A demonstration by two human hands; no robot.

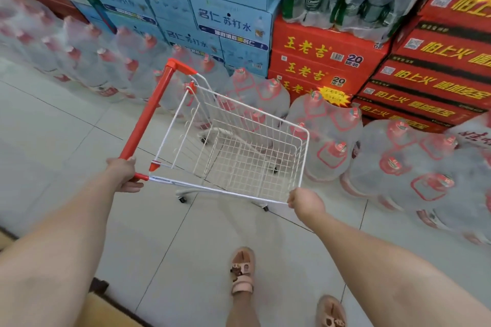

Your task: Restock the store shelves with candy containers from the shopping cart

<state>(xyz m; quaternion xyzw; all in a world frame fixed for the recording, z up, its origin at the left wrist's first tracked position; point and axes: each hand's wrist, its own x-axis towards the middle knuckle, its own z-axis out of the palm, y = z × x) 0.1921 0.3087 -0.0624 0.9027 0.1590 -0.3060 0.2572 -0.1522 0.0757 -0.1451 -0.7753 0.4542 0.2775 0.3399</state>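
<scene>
Shopping cart [218, 190] stands on pale tiled floor [66, 125] before stacked blue cartons [225, 21] and red cartons [318, 56], water jugs [332, 146] crowding its front; left hand [123, 174] grips the red handle [148, 114], right hand [305, 200] grips the basket's rim corner.

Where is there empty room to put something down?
Inside the wire basket, nothing lies between its walls. The floor tiles left of the red handle are bare, and so is the floor between the basket and the sandals. It is crowded where water jugs stand against the stacked boxes.
</scene>
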